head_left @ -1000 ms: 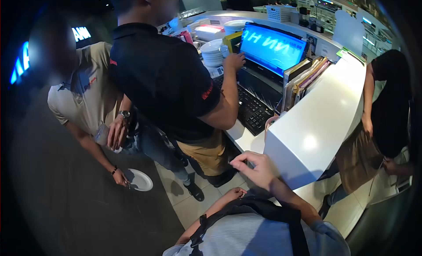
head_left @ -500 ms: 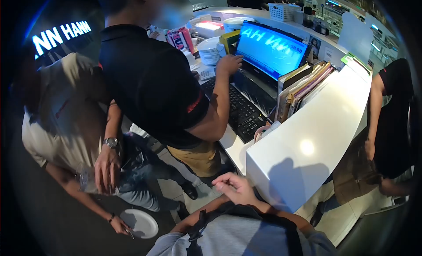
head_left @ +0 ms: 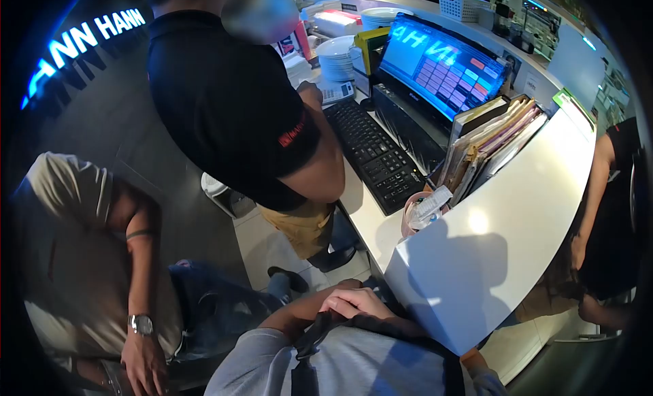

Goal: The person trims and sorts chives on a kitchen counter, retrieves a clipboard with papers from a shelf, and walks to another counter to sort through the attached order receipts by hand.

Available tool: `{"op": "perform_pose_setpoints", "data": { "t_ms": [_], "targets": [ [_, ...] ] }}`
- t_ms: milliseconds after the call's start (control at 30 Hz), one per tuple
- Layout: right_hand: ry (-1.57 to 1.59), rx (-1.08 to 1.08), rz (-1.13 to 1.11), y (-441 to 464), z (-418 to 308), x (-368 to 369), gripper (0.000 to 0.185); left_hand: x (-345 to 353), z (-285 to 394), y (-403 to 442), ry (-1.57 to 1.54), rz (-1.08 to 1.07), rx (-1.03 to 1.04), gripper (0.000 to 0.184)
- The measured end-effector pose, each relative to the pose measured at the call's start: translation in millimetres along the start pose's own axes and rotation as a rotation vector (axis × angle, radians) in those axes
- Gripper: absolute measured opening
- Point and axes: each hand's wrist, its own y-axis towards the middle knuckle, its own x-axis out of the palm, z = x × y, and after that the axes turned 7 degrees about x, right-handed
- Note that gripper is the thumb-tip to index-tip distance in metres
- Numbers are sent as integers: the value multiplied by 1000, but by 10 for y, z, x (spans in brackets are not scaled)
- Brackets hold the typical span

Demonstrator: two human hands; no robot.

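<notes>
My right hand rests in front of my chest, across my left forearm. Its fingers are together and bent, pointing left near a dark strap on my grey shirt. What lies under those fingers is hidden. My left hand is tucked out of sight behind the right one. Beyond them, a co-worker in a black shirt stands at the counter, one hand by a calculator. A black keyboard lies before a lit touchscreen with rows of coloured buttons.
The white counter's corner juts close to my right. Files and a pink container stand by the screen; stacked plates are behind. A person in beige is at left, another in black at right.
My right hand has lowered onto my left forearm. The co-worker's hand has left the screen, which now shows buttons. The person in beige has shifted down-left in view; the white plate is gone from sight.
</notes>
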Motion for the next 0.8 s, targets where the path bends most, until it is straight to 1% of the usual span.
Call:
{"op": "perform_pose_setpoints", "data": {
  "t_ms": [100, 200, 300, 333, 400, 433, 500, 567, 600, 633, 667, 700, 733, 800],
  "targets": [
    [-26, 129, -35, 4, -73, -43, 28, -108, -21, -95, 72, -20, 16, 27],
    [-49, 137, -18, 59, 24, -10, 30, -246, -102, -192, 117, -16, 28, 27],
    [-106, 155, -37, 116, 14, -45, 25, -331, -264, -299, 87, 3, -4, 27],
    [-107, 111, 18, 138, 54, -47, 23, -337, -368, -297, 47, 14, -29, 27],
    [-101, 23, 122, 159, 193, -6, 19, -268, -618, -302, -162, 78, -125, 29],
    [-58, 27, 114, 186, 401, 35, 17, -196, -775, -337, -269, 108, -177, 32],
    [16, 34, 109, 237, 1015, 57, 14, -127, -999, -588, -418, 292, -90, 26],
    [-44, 152, 118, 242, 871, -90, 15, 247, -1300, -655, -668, 496, -153, 25],
    [-156, 200, 226, 258, 574, -140, 15, 471, -1493, -655, -795, 450, -251, 27],
    [-128, 230, 234, 313, 613, -163, 14, 711, -1676, -658, -920, 400, -346, 29],
    [-103, 259, 243, 298, 692, -187, 14, 943, -1814, -675, -1109, 341, -524, 37],
    [-80, 287, 249, 310, 751, -207, 14, 923, -1816, -868, -1197, 228, -639, 38],
    [-6, 346, 280, 366, 750, -202, 14, 1150, -2010, -1002, -1095, 159, -485, 39],
    [143, 463, 336, 531, 709, -166, 14, 1413, -2257, -1115, -1170, 95, -548, 39]
  ]
}}
